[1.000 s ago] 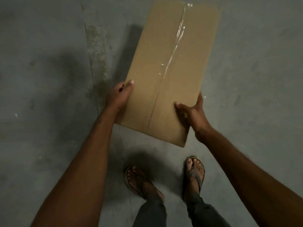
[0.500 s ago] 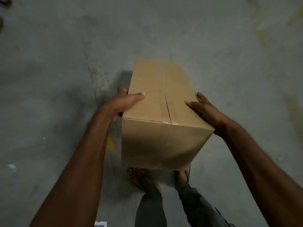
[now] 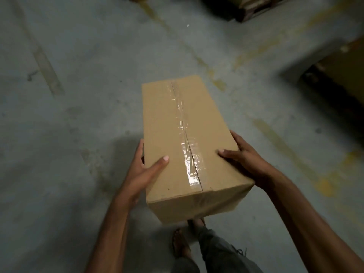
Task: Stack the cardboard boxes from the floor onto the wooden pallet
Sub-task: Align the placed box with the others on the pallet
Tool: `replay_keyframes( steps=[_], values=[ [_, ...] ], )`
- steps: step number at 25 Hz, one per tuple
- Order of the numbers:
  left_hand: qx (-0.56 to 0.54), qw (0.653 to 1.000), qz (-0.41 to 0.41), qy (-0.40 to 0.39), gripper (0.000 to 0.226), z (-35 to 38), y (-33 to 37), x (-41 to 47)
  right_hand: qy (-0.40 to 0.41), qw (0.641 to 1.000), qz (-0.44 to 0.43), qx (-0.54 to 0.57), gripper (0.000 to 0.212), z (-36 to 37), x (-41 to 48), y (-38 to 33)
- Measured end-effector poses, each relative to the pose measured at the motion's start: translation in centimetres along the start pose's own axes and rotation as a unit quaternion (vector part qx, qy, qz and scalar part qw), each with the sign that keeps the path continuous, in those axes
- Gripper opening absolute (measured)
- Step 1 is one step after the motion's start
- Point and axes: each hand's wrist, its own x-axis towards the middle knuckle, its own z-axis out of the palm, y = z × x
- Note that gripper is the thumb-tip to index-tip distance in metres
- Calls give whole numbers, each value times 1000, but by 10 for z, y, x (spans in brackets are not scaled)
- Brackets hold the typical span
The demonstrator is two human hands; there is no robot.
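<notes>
Holding a cardboard box (image 3: 183, 138) off the floor (image 3: 78, 95), long axis running near to far, near end low in front of the legs. Left hand (image 3: 143, 172) clamped flat against the left side, thumb lying on the top face; right hand (image 3: 246, 162) clamped on the right side, thumb on top, fingers wrapped down the side. Clear tape (image 3: 185, 134) along the centre seam, crinkled at the near end. Grey concrete with faded yellow marks. Dark pallet-like shape (image 3: 246, 8) at far right, blurred; another brown box edge (image 3: 344, 75) at right. Sandalled foot (image 3: 180, 245) below the box.
</notes>
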Motion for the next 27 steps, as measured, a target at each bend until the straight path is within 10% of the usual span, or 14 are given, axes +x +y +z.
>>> replay_keyframes(
  steps=[15, 27],
  values=[
    [149, 929, 223, -254, 105, 223, 143, -137, 257, 954, -130, 78, 106, -191, -307, 49],
    [218, 835, 228, -451, 100, 615, 202, -213, 429, 879, -86, 187, 101, -469, -479, 157]
  ],
)
